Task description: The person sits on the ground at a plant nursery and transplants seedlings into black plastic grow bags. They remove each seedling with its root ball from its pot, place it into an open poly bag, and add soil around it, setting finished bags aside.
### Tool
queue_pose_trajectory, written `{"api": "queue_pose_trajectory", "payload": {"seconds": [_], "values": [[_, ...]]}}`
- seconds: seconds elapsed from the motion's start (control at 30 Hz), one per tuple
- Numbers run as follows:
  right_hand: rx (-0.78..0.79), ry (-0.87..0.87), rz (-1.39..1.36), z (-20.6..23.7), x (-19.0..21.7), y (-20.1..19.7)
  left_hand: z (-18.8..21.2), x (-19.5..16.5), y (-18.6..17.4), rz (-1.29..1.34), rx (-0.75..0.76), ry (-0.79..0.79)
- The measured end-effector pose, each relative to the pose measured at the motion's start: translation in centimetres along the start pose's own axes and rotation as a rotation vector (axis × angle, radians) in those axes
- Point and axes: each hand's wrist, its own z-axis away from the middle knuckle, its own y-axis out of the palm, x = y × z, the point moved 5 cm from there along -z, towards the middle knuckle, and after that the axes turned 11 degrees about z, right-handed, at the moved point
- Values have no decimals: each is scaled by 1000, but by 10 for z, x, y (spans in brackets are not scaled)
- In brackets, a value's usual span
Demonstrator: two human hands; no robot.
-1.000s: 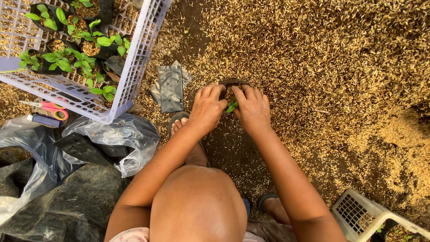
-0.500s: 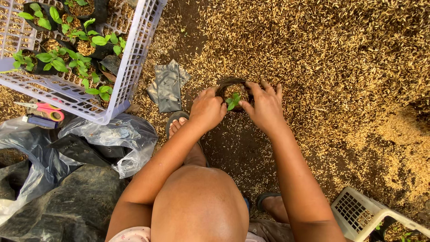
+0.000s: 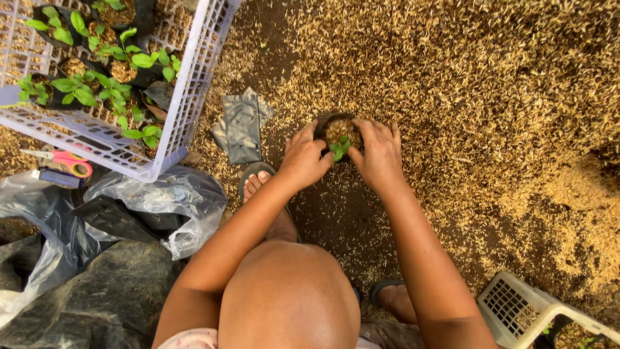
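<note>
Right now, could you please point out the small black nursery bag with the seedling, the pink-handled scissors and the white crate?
small black nursery bag [image 3: 330,120], head view: its dark rim.
pink-handled scissors [image 3: 72,163], head view: a pink handle loop.
white crate [image 3: 192,84], head view: its lattice side wall.

We are squatting outdoors in a plant nursery: rice husks [image 3: 491,84] are covering the bare soil, and a white crate [image 3: 194,84] is holding seedlings [image 3: 84,87] in black grow bags beside us.
</note>
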Motion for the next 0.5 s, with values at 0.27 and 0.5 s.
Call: {"api": "queue_pose_trajectory", "payload": {"seconds": [0.27, 0.5], "values": [[-7, -13, 48, 1, 0, 7, 22, -18, -27, -14, -51, 91], [-173, -156, 17, 15, -9, 2, 24, -20, -35, -92, -183, 209]]}}
